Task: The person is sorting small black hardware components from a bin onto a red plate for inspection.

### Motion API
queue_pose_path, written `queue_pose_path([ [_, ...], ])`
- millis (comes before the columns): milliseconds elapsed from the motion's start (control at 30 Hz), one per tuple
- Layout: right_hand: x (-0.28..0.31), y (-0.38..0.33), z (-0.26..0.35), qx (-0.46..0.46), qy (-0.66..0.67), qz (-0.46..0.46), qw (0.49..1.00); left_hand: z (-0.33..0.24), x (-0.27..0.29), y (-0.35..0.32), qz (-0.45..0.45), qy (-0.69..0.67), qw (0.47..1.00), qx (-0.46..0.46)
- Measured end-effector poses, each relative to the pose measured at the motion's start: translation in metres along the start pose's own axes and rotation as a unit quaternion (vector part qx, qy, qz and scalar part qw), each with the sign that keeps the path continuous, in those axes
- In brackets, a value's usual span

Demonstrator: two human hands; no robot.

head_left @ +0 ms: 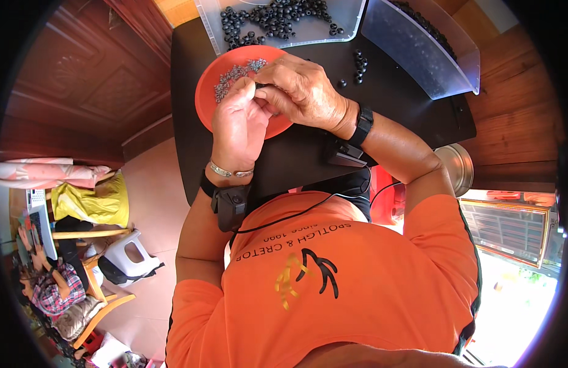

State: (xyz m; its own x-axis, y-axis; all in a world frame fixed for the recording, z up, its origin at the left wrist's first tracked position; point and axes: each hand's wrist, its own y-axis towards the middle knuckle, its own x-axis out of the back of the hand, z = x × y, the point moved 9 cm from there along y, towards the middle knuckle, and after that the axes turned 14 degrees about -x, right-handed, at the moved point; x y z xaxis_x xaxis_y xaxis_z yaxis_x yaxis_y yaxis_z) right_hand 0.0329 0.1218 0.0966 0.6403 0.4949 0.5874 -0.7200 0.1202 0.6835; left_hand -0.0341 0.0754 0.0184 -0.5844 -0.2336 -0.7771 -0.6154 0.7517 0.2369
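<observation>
Over an orange-red plate [205, 98] my two hands meet, fingertips together. A small black piece, mostly hidden by the fingers, shows between them. My left hand [239, 126], palm turned up, pinches it from the left. From the right, my right hand [305, 89] closes on the same spot with bent fingers. Small silver metal parts [230, 80] lie in a heap on the plate, partly behind my hands. Beyond the plate stands a clear plastic bin [308, 38] holding many black round beads [274, 21].
A few loose black beads [359, 67] lie on the dark table [413, 116], right of my hands. A second translucent bin [419, 55] stands at the far right with dark pieces inside. A white stool [133, 254] and another person [60, 291] are off to the left.
</observation>
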Motion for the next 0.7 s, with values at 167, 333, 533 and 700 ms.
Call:
queue_pose_path([
  [167,0.003,0.004,-0.014,-0.031,0.08,0.013,0.996,-0.002,-0.002,0.001,-0.005,0.005,1.0,-0.013],
  [333,-0.002,0.004,-0.032,-0.167,0.187,0.054,0.967,-0.003,0.004,0.0,-0.052,0.024,0.998,-0.021],
  [533,0.012,0.009,-0.022,-0.07,0.109,0.013,0.992,0.001,0.005,0.0,-0.055,0.046,0.997,0.013],
  [700,0.085,0.023,-0.02,-0.063,0.0,-0.147,0.987,0.002,0.018,0.0,-0.064,0.077,0.994,0.032],
])
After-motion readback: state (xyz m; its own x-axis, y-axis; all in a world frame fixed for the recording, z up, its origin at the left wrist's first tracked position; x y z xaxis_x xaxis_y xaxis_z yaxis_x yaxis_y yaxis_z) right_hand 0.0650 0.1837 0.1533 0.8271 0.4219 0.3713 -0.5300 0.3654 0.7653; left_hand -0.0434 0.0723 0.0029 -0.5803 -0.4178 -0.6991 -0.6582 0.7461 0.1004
